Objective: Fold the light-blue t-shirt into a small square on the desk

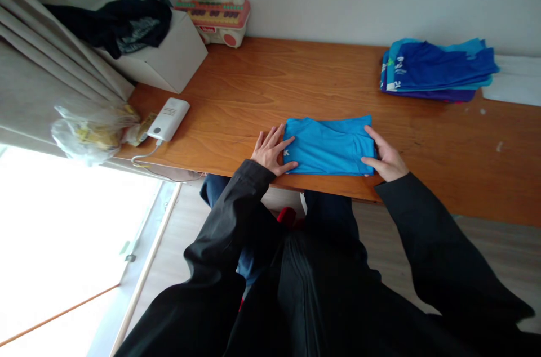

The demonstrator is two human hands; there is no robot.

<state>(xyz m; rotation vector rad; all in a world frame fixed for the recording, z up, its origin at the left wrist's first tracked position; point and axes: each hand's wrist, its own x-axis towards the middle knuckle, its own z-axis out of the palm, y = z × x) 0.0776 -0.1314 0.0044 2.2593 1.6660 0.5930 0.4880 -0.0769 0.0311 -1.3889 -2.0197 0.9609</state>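
Note:
A folded light-blue cloth (329, 146) lies flat near the front edge of the wooden table (296, 81), with a small white mark at its left end. My left hand (273, 151) rests with spread fingers on that left end. At the other end, my right hand (385, 157) has its thumb and a finger on top of the cloth's right edge, with its other fingers partly hidden beside or beneath it. Farther back on the right sits a stack of folded blue clothes (439, 70).
A power bank (169, 119) with a cable, a plastic bag (91, 132) and a white box (177, 53) under dark cloth (127, 25) stand at the left. A toy keyboard (220, 13) is against the wall. White sheet (515, 80) lies at far right.

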